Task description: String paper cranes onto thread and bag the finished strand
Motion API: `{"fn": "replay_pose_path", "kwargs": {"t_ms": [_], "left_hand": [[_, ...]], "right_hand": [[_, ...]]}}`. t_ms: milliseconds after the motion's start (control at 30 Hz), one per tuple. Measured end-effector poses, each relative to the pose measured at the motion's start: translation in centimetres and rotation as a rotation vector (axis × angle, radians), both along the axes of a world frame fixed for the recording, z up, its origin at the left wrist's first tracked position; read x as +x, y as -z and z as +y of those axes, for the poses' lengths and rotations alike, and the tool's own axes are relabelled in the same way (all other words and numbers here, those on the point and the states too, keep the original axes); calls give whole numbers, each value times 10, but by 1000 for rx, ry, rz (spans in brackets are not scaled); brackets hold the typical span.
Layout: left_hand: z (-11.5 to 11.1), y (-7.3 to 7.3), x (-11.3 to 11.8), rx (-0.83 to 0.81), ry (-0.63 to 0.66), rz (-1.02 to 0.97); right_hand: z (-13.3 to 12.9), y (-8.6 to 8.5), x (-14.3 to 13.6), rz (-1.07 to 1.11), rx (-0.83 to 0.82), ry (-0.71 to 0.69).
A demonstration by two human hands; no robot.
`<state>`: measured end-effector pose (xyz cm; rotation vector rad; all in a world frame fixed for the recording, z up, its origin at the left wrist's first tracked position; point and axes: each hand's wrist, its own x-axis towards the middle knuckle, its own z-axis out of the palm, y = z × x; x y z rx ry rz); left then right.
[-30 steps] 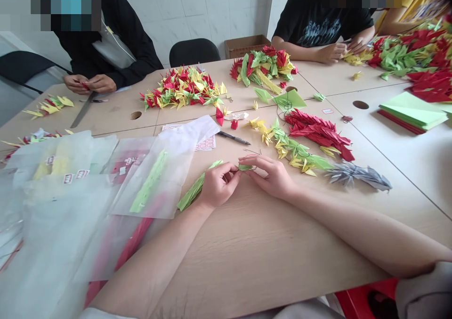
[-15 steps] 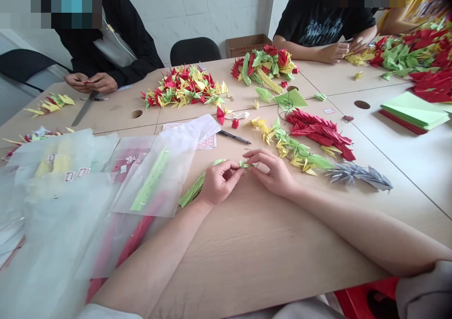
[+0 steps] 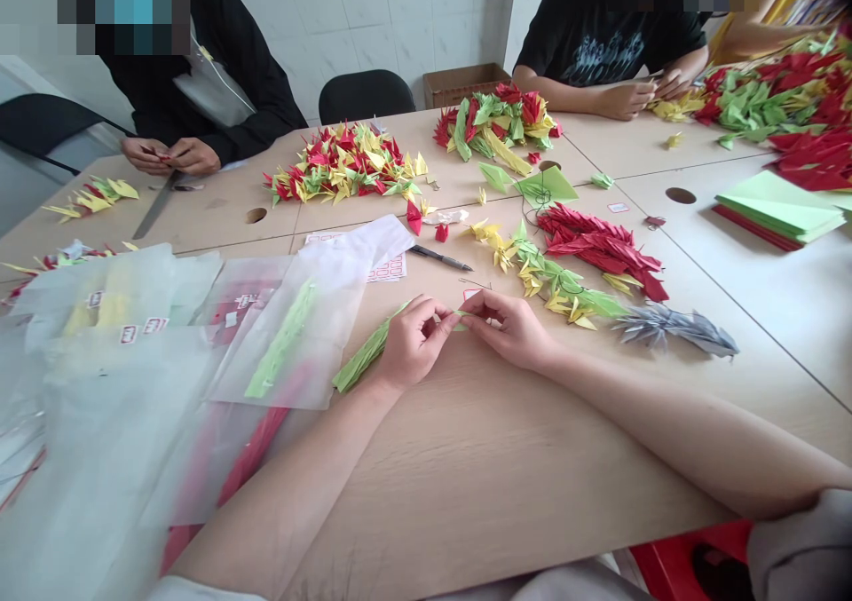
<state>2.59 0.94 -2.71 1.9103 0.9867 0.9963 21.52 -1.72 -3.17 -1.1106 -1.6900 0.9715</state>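
My left hand and my right hand meet over the middle of the table. Between their pinched fingertips is a small folded piece of green paper, mostly covered by the fingers. Beside my left hand lies a bundle of folded green paper, partly hidden behind that hand. A small red-edged label and thin needles lie just beyond my fingers. To the right of my right hand stretches a strand of yellow and green paper cranes.
Plastic bags of folded paper cover the left side. A pen lies ahead. Further off are a heap of paper cranes, red folded papers, a grey bundle and green sheets. Co-workers' hands are across the table.
My right hand has shifted slightly left and down, its fingers closing on the green piece beside my left fingertips. The small label behind the fingers now shows. Co-workers have barely moved.
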Motion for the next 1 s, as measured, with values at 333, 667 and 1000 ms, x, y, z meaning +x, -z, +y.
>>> {"fn": "replay_pose_path", "kwargs": {"t_ms": [333,667,1000], "left_hand": [[3,-1,-2,-299,-28,-210],[0,0,-1,-126,31,-138],[-10,6,2,30,48,-20]], "right_hand": [[-1,-1,6,344,-170,-139],[2,3,2,134,-37,-12],[0,3,1,-207,420,169]]}}
